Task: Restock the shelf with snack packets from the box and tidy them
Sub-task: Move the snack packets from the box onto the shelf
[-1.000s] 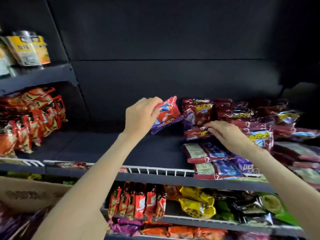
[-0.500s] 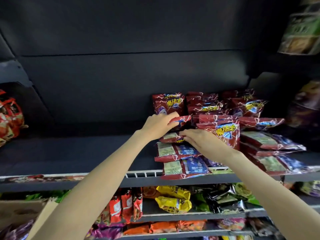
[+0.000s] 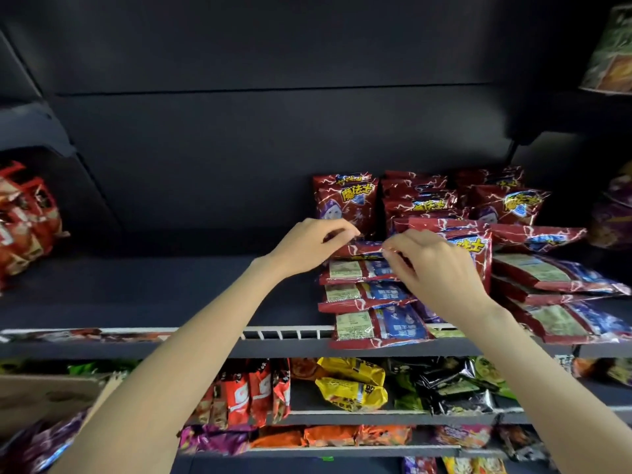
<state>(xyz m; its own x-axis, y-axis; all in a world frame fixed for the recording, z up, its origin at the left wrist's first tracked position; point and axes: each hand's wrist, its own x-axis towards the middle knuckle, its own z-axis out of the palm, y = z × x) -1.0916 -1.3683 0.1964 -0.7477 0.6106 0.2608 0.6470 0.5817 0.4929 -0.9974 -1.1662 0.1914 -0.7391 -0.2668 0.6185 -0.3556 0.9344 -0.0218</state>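
Dim, dark shelving; frontal light on forearms, glare on foil packets (image 3: 372, 325); edges blurred, wide-angle bowed.

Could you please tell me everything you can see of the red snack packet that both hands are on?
The red packet is a glossy, crinkled foil-like pouch, dark red with white lightning-like streaks. It lies flat, long side across, on top of the left front pile on the dark shelf. The left hand pinches its left end and the right hand its right end, covering both ends. An upright matching packet stands just behind it.
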